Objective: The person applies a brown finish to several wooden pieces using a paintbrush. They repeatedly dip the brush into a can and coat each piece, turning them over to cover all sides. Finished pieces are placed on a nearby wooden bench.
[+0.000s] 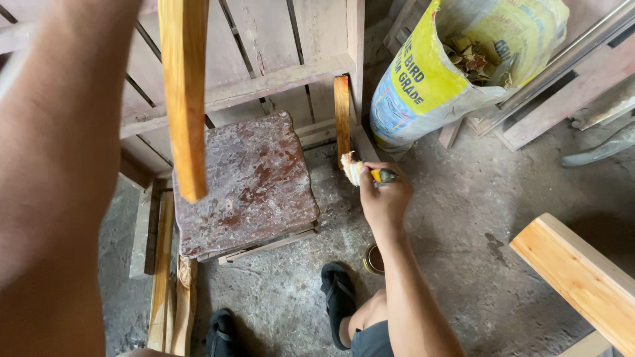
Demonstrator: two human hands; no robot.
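Head view: the right hand (pixel 383 198) is seen clamped on a yellow-handled brush (pixel 364 173), whose long axis runs level, bristles pointed left, just past the fingers. A wooden slat (pixel 185 99) is held upright by the left arm; the left hand's grip cannot be told. Below, a worn stool (pixel 248 185) and a small can (pixel 374 259) are set on the floor (pixel 463 231).

bare arms, black sandals (pixel 338 301) (dark shorts (pixel 372 342))
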